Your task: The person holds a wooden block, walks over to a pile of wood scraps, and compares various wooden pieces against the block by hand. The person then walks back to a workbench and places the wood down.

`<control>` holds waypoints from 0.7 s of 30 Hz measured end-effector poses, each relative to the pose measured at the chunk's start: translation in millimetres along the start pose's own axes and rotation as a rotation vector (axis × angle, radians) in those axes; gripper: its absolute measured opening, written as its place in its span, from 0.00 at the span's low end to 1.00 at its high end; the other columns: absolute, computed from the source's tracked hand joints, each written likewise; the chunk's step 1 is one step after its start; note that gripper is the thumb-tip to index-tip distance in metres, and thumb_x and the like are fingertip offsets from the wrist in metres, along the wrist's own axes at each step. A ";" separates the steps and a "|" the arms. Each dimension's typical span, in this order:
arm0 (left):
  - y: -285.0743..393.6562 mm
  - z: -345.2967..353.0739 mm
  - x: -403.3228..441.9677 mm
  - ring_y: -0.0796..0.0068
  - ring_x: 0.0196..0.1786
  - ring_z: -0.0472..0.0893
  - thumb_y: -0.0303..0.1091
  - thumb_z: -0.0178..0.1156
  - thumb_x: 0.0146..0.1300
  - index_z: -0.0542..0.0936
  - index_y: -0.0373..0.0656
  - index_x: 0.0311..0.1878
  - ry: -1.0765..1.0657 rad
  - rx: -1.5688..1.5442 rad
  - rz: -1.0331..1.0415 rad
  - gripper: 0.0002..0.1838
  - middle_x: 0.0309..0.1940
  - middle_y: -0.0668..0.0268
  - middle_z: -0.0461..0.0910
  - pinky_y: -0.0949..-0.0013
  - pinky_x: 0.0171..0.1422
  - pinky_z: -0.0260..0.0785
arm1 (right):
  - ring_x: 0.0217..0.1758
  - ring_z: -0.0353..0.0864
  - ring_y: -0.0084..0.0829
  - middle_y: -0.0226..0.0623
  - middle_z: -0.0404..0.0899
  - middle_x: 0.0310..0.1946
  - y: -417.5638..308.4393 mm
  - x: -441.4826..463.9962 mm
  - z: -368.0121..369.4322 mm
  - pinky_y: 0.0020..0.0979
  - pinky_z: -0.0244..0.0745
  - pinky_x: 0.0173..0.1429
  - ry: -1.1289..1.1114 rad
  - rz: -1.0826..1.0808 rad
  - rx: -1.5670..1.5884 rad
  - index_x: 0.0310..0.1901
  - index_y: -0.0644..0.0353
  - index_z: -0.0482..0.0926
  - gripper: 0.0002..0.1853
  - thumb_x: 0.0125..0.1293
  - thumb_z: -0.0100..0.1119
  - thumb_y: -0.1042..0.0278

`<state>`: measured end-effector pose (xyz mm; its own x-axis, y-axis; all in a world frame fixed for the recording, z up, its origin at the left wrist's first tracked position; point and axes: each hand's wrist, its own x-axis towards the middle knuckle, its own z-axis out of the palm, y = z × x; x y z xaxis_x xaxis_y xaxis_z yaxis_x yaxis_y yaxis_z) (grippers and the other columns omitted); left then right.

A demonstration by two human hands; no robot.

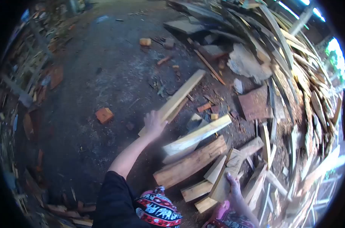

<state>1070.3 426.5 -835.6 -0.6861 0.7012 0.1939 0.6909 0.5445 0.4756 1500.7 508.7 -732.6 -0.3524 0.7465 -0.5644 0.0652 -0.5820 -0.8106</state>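
Observation:
My left hand (154, 124) is around the near end of a long pale wooden plank (185, 89), which slants up and away over the dark ground. Its fingertips are partly blurred. Low on the right, my right hand (235, 188) grips a flat wooden board (222, 184) with the thumb on top; the other fingers are mostly hidden. Between the hands lie a pale split piece of wood (197, 135) and a thick brownish wood block (190, 161). A shorter wood offcut (197, 190) sits beside the board.
A tall heap of slabs and offcuts (290, 64) rises on the right. An orange wood chunk (104, 115) and a small block (145, 41) lie on the dirt floor (81, 79). Patterned cloth (159, 209) covers my legs, with a pink shoe (221, 209) below.

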 end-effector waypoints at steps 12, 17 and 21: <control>99.2 -11.3 -19.6 0.50 0.65 0.70 0.66 0.67 0.50 0.65 0.42 0.69 -0.812 -0.102 0.121 0.50 0.62 0.49 0.68 0.52 0.69 0.63 | 0.43 0.83 0.26 0.37 0.81 0.45 28.1 -77.0 23.4 0.31 0.80 0.48 0.058 0.013 -0.088 0.58 0.64 0.70 0.26 0.63 0.66 0.62; 111.1 -4.2 -34.1 0.52 0.60 0.75 0.54 0.70 0.51 0.67 0.42 0.66 -0.645 -0.070 0.168 0.42 0.56 0.49 0.74 0.53 0.63 0.68 | 0.44 0.82 0.26 0.36 0.80 0.45 40.9 -88.4 2.2 0.31 0.80 0.48 0.036 0.040 -0.067 0.57 0.63 0.70 0.25 0.63 0.67 0.61; 76.6 9.6 -29.1 0.49 0.55 0.79 0.52 0.68 0.54 0.73 0.39 0.60 -0.457 -0.359 0.114 0.35 0.51 0.47 0.80 0.53 0.58 0.72 | 0.45 0.81 0.25 0.34 0.80 0.45 39.6 -97.6 -13.6 0.30 0.78 0.52 0.099 0.010 -0.043 0.55 0.62 0.71 0.23 0.65 0.63 0.59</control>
<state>1145.3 452.2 -813.1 -0.3893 0.9167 -0.0903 0.5796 0.3200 0.7494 1550.4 417.2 -711.8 -0.2577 0.7703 -0.5833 0.1093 -0.5766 -0.8097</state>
